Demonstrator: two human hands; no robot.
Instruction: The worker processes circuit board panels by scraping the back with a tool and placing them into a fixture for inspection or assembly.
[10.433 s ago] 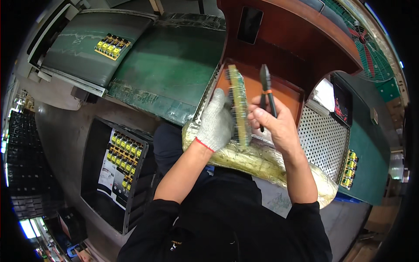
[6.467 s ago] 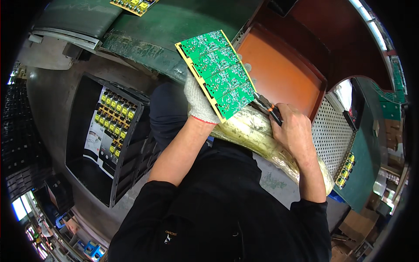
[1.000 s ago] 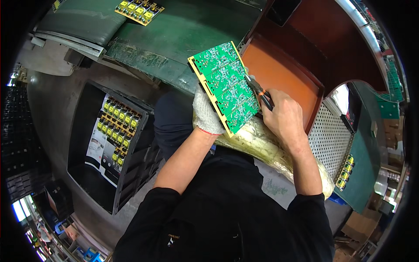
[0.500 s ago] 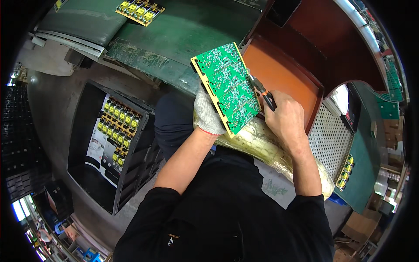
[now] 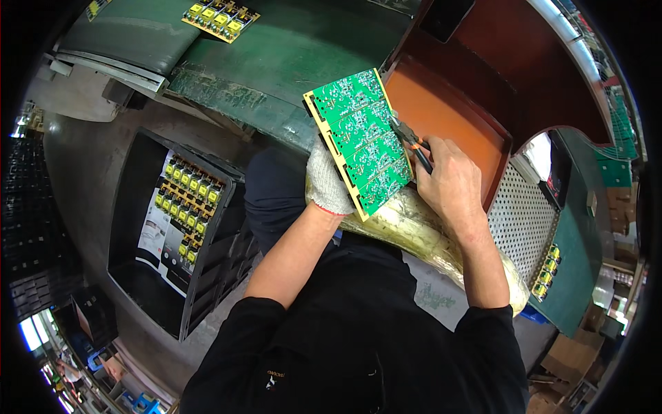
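Note:
In my left hand (image 5: pixel 327 181), which wears a white knit glove, is a green circuit board panel (image 5: pixel 365 148) with yellow edge strips. Its soldered side faces up, and the panel hides most of my fingers. My bare right hand (image 5: pixel 449 178) is closed round the black-and-orange handles of a pair of cutting pliers (image 5: pixel 414 141). The plier jaws lie at the panel's right edge, over the solder side; whether they grip a lead is too small to tell.
An orange-floored tray (image 5: pixel 441 114) with dark red walls stands beyond my right hand. On the left, a black crate (image 5: pixel 123 228) holds several boards (image 5: pixel 186 200). More boards sit on the green bench (image 5: pixel 289 58) and at the far right (image 5: pixel 546 272). A shiny wrapped roll (image 5: pixel 420 228) lies below the panel.
The panel has tilted slightly and shifted a little downward. The pliers have moved slightly left, their jaws now further over the panel's right edge.

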